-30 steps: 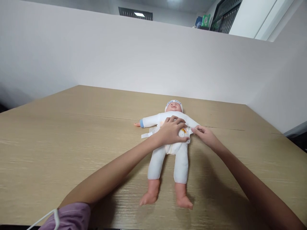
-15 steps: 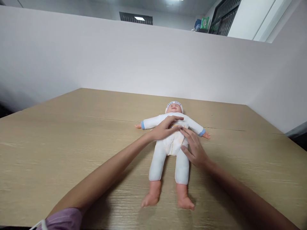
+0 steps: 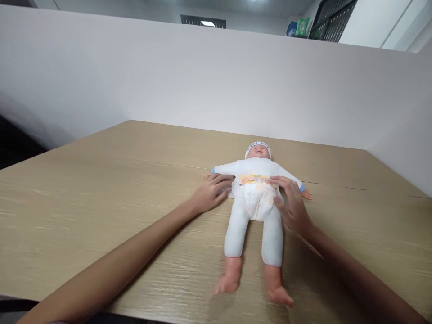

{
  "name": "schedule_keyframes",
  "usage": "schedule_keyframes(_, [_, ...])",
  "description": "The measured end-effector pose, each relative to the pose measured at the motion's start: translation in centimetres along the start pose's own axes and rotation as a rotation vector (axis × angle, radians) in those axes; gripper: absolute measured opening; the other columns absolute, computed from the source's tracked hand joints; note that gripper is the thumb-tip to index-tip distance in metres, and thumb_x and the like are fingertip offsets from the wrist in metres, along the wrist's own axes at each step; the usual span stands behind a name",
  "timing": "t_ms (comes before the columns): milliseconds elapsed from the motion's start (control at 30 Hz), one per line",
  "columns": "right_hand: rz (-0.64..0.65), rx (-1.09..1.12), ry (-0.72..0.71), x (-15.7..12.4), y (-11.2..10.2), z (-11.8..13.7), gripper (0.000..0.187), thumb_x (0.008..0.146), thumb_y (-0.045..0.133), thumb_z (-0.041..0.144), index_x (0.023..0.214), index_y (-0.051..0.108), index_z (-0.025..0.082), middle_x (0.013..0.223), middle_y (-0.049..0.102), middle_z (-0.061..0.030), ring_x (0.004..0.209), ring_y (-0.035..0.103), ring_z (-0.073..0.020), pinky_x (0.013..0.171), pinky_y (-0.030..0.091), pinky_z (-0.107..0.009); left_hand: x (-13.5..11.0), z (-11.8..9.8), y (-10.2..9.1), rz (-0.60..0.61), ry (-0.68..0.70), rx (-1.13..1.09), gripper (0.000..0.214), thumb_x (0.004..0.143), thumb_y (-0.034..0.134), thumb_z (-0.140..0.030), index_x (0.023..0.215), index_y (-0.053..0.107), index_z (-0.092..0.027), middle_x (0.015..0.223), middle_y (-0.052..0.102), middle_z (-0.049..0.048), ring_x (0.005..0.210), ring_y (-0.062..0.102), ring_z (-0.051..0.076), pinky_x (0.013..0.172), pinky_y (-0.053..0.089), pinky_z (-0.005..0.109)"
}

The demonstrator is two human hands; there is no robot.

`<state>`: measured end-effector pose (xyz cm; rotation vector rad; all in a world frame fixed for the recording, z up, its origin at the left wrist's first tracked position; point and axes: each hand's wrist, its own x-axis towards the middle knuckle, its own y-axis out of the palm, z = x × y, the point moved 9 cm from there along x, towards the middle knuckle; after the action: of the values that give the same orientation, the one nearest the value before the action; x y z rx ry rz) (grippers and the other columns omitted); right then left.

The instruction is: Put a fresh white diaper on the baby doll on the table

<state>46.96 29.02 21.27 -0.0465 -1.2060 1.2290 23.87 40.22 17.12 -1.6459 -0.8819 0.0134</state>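
Observation:
A baby doll [image 3: 258, 166] in a white suit with blue cuffs lies on its back, its arms spread and its feet toward me. Around its hips is a white diaper [image 3: 258, 200] with a coloured printed waistband. My left hand [image 3: 211, 193] is beside the doll's hip at the left, fingers stretched out over a loose white side flap of the diaper. My right hand [image 3: 292, 204] rests against the opposite side of the diaper, with fingertips at the waistband's end and the thumb apart, lower down by the hip.
The doll lies on a wide wooden table [image 3: 141, 180] with a thin seam across it. A pale partition wall [image 3: 202, 81] rises behind the table's far edge. Beyond the wall, a green package [image 3: 302, 27] stands beside something blue.
My left hand has moved left off the doll's belly to its side, uncovering the printed waistband. My right hand has drawn back to the right side of the diaper. The camera view has shifted.

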Motion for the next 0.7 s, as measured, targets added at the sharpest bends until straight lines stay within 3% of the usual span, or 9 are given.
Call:
schedule_keyframes(133, [-0.017, -0.053, -0.049, 3.6, 0.5, 2.7, 0.021, 0.105, 0.058, 0.037, 0.119, 0.066, 0.024, 0.121, 0.073, -0.0108, 0.117, 0.064, -0.0316, 0.105, 0.046, -0.049, 0.1, 0.3, 0.7, 0.011, -0.101, 0.119, 0.038, 0.109, 0.047, -0.038, 0.133, 0.068, -0.017, 0.139, 0.069, 0.0150, 0.127, 0.060, 0.034, 0.114, 0.042, 0.055])
schedule_keyframes(200, [0.080, -0.095, -0.045, 5.5, 2.0, 3.8, 0.016, 0.102, 0.061, 0.039, 0.100, 0.064, 0.024, 0.101, 0.072, -0.0078, 0.098, 0.064, -0.0282, 0.091, 0.047, -0.043, -0.1, 1.0, 0.8, 0.010, -0.175, 0.143, 0.036, 0.106, 0.050, -0.042, 0.126, 0.066, -0.017, 0.126, 0.072, 0.0149, 0.117, 0.062, 0.033, 0.109, 0.043, 0.054])
schedule_keyframes(300, [0.245, -0.180, 0.071, 7.7, 4.5, 3.5, 0.027, 0.099, 0.065, 0.041, 0.082, 0.051, 0.025, 0.083, 0.064, -0.0014, 0.080, 0.058, -0.0216, 0.073, 0.040, -0.035, -0.4, 2.2, 0.8, 0.011, -0.275, 0.140, 0.030, 0.102, 0.055, -0.048, 0.104, 0.062, -0.019, 0.106, 0.072, 0.0120, 0.106, 0.062, 0.033, 0.106, 0.042, 0.053])
schedule_keyframes(400, [0.345, -0.250, 0.212, 8.6, 6.1, 2.1, 0.034, 0.094, 0.070, 0.040, 0.077, 0.045, 0.024, 0.079, 0.060, 0.0017, 0.073, 0.052, -0.0176, 0.065, 0.032, -0.033, -0.5, 3.0, 0.9, 0.016, -0.360, 0.010, 0.030, 0.096, 0.059, -0.050, 0.086, 0.055, -0.022, 0.094, 0.070, 0.0089, 0.100, 0.060, 0.032, 0.104, 0.039, 0.052])
schedule_keyframes(500, [0.400, -0.278, 0.294, 8.6, 6.8, 1.0, 0.035, 0.091, 0.071, 0.040, 0.076, 0.045, 0.023, 0.075, 0.059, 0.0028, 0.069, 0.048, -0.0159, 0.061, 0.025, -0.032, -0.7, 4.1, 1.3, 0.017, -0.461, -0.209, 0.035, 0.091, 0.062, -0.053, 0.076, 0.052, -0.023, 0.079, 0.062, 0.0036, 0.085, 0.056, 0.026, 0.092, 0.042, 0.044])
schedule_keyframes(700, [0.405, -0.246, 0.307, 8.4, 7.0, 0.7, 0.032, 0.090, 0.070, 0.041, 0.076, 0.047, 0.023, 0.075, 0.061, 0.0018, 0.070, 0.047, -0.0155, 0.062, 0.023, -0.033, -0.1, 5.7, 0.8, -0.012, -0.585, -0.445, 0.036, 0.086, 0.059, -0.054, 0.072, 0.052, -0.021, 0.074, 0.054, -0.0003, 0.072, 0.050, 0.018, 0.070, 0.038, 0.031])
